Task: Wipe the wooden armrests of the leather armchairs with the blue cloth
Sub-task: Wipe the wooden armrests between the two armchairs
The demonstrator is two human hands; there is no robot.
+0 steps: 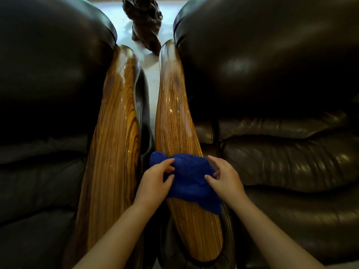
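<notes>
A blue cloth (191, 181) lies bunched across the glossy striped wooden armrest (175, 113) of the right-hand dark leather armchair (281, 74). My left hand (155, 181) pinches the cloth's left edge with its fingers curled into the fabric. At the cloth's right edge my right hand (225, 177) grips a fold between thumb and fingers. A second wooden armrest (114, 133), bare, belongs to the left-hand leather armchair (44, 84) and runs parallel to the first.
A narrow gap with pale floor (151, 78) separates the two chairs. A dark gnarled wooden piece (144, 22) stands on the floor beyond the armrests. Wrinkled leather seat cushions (291, 158) flank both armrests.
</notes>
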